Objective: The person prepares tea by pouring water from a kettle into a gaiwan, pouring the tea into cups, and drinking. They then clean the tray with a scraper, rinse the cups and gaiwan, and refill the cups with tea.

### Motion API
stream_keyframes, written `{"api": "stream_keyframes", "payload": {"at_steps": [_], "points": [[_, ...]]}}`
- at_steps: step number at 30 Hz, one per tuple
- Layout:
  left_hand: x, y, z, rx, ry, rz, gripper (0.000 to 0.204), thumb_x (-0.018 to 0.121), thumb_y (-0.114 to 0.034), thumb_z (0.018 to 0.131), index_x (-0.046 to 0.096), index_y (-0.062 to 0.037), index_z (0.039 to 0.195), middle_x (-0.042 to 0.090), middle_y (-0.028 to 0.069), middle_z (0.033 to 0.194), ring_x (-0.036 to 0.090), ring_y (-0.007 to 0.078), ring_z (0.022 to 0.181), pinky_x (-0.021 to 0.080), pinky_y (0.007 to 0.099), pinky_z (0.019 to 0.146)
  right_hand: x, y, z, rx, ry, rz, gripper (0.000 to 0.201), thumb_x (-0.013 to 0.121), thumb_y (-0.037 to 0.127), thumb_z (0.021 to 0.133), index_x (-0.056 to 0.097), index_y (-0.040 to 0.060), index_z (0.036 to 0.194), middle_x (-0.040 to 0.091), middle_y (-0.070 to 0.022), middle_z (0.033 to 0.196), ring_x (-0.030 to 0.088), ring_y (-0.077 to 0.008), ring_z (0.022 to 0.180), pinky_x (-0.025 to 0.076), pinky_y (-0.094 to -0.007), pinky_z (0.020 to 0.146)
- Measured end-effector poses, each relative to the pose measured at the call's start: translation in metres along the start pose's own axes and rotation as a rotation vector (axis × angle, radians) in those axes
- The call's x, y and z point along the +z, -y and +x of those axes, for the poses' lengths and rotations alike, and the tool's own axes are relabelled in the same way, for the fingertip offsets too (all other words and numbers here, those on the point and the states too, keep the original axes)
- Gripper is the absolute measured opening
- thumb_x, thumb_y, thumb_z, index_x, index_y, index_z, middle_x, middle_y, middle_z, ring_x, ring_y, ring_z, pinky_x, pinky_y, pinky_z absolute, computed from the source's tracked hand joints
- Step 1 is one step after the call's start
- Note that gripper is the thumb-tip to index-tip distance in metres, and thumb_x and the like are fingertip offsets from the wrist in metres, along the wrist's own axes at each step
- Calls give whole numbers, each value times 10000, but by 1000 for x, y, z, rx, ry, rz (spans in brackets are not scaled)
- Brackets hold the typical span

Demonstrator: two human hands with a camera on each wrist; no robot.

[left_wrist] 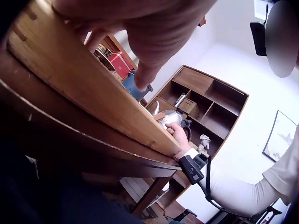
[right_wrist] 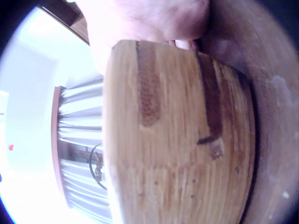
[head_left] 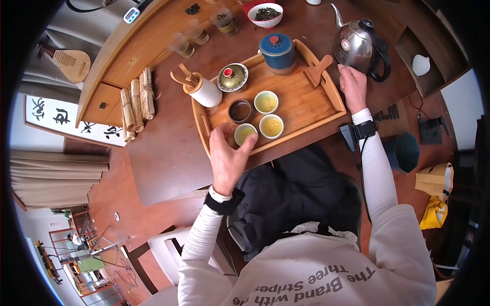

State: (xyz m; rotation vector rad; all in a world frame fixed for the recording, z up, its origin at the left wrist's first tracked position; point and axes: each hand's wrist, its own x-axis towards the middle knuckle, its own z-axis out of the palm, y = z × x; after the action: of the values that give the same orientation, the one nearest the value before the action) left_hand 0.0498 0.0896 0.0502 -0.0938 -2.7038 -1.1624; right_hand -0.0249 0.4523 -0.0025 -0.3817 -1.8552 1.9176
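My left hand (head_left: 228,159) is at the front left corner of the wooden tray (head_left: 301,133), thumb and fingers spread on either side of a small cup of pale yellow tea (head_left: 246,134). Contact with that cup cannot be made out; it is out of sight in the left wrist view. Close by stand two similar tea cups (head_left: 266,102) (head_left: 271,126) and a dark cup (head_left: 240,110). Outside the tray's right edge, my right hand (head_left: 353,91) rests with loosely curled fingers and holds nothing, just below the steel kettle (head_left: 352,47).
A blue lidded pot (head_left: 276,52), patterned lidded bowl (head_left: 233,77), wooden scoop (head_left: 318,72) and white tool holder (head_left: 205,93) stand on or by the tray. Beyond are a bowl of leaves (head_left: 266,15) and several glasses; bamboo rolls (head_left: 136,104) lie at left.
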Motion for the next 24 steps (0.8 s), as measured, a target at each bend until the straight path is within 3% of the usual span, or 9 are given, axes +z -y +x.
{"api": "stream_keyframes", "payload": {"at_steps": [5,7,10,11,16,18,24], "points": [[-3,-6,41,53,7,64,790,863,-354,813,513,99,1357,616,256,1229,631,376,1120,521,438,973,0,-2,-2,-16,16,4,384,652,210,999,551,43,669,436,69,576,381,-35,521,278,-276,483],[0,-1,55,-24,196,35,874,853,-397,807,482,101,1423,608,284,1318,622,378,1212,507,420,1031,-1,-2,0,-7,9,10,393,655,218,1002,540,50,666,432,68,576,375,-36,517,277,-279,478],[-2,-10,69,-58,269,84,886,853,-420,790,501,97,1418,623,278,1329,615,362,1249,500,405,1049,-2,-4,2,-33,-5,-31,403,647,227,1006,551,50,658,444,57,557,395,-43,507,287,-285,472],[-4,-11,70,-36,258,87,780,859,-393,778,584,65,1346,655,261,1273,635,366,1204,512,420,1026,-2,-3,1,-30,0,-24,405,646,230,1007,554,47,657,448,53,552,398,-46,504,289,-288,471],[-2,-11,77,16,256,233,625,883,-378,721,677,13,1163,674,238,1168,662,374,1121,539,452,972,0,-3,0,-82,-11,-58,413,636,217,1010,522,57,647,428,50,544,382,-49,493,282,-295,466],[2,-7,79,45,261,283,606,880,-377,716,678,16,1131,677,233,1154,664,371,1120,542,454,971,3,-1,-1,-101,1,-38,397,620,218,1037,490,122,674,386,86,564,325,-19,473,222,-251,438],[-8,-22,76,15,207,238,578,871,-350,705,693,13,1119,697,218,1114,687,367,1071,554,452,942,2,-4,1,-122,-3,-20,400,624,208,1030,484,116,667,398,80,562,333,-21,474,228,-247,437]]}}
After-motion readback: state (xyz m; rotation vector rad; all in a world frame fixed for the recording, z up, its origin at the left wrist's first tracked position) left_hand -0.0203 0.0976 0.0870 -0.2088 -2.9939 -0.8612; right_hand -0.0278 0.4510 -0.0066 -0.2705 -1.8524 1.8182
